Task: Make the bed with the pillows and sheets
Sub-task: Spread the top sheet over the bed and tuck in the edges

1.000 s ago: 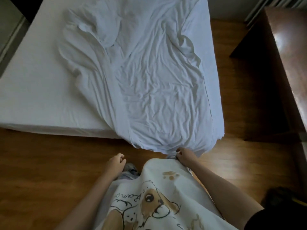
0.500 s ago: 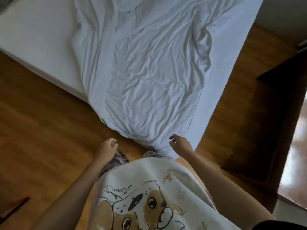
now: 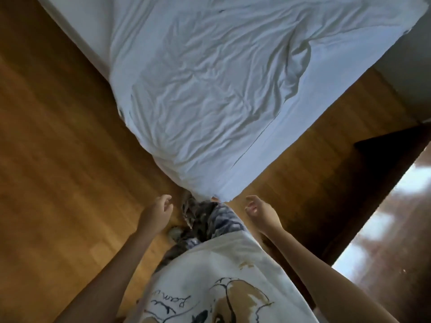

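Looking down from the head view: one bed point(image 3: 77, 31) with its near corner pointing at the person, mattress edge bare white along the upper left. One white sheet point(image 3: 210, 89), heavily wrinkled, lies spread over most of the bed and drapes over the near corner, its tip hanging just in front of the person's legs. A thin dark seam line runs along the sheet near its right edge. Left hand point(image 3: 155, 213) hovers over the wood floor point(image 3: 58, 171), just left of the sheet tip, fingers loosely curled, holding nothing, not touching the sheet. Right hand point(image 3: 261, 212) hovers just right of the tip, fingers relaxed and slightly bent, thumb apart, also holding nothing. Both forearms bare. White T-shirt point(image 3: 210, 276) at bottom centre carries one cartoon dog print in brown with black outline; cursive writing on it appears upside down, reads something like "Ramu", not fully legible. Patterned grey-brown trousers point(image 3: 205, 220) show between the hands. One dark wooden worktop point(image 3: 396, 217) at the right edge, glossy top reflecting light, blurred. No brand labels readable anywhere. Grey wall strip point(image 3: 410, 66) at upper right.
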The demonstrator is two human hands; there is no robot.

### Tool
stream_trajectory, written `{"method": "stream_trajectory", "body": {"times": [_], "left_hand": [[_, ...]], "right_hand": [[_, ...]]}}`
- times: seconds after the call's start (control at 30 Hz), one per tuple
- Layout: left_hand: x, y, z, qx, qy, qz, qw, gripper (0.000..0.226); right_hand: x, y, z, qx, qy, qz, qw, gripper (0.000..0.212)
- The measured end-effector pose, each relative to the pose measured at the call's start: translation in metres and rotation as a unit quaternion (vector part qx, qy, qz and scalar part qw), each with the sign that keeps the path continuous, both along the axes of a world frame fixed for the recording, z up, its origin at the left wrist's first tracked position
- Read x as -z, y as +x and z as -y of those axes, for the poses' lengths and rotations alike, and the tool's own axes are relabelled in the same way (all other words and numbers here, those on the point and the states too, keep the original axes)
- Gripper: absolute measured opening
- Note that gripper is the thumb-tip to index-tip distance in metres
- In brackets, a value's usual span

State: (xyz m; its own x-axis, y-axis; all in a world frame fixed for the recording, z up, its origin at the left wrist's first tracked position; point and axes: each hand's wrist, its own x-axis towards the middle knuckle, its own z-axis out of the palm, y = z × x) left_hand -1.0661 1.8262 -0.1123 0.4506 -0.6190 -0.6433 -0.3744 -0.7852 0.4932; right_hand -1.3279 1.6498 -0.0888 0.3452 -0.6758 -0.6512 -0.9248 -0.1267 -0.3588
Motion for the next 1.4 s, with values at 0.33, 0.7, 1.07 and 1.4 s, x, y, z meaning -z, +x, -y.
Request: {"method": "stream_trajectory", "body": {"times": [0.33,0.7,1.07,1.4], "left_hand": [[-0.004,-0.145,-0.072,-0.261,0.101,-0.012,0.960,0.034],[0.079,-0.226,0.161,-0.272,0.062,0.027,0.960,0.041],[0.219,-0.189,0.230,-0.032,0.086,0.236,0.967,0.089],[0.273,-0.165,0.217,-0.059,0.015,0.417,0.907,0.071]], "right_hand": [[0.013,-0.035,0.079,-0.122,0.019,0.018,0.992,0.033],[0.092,-0.048,0.282,-0.479,-0.023,-0.014,0.878,0.048],[0.243,0.010,0.374,-0.651,-0.218,0.005,0.727,0.103],[0.294,0.056,0.410,-0.613,-0.314,0.167,0.705,0.074]]}}
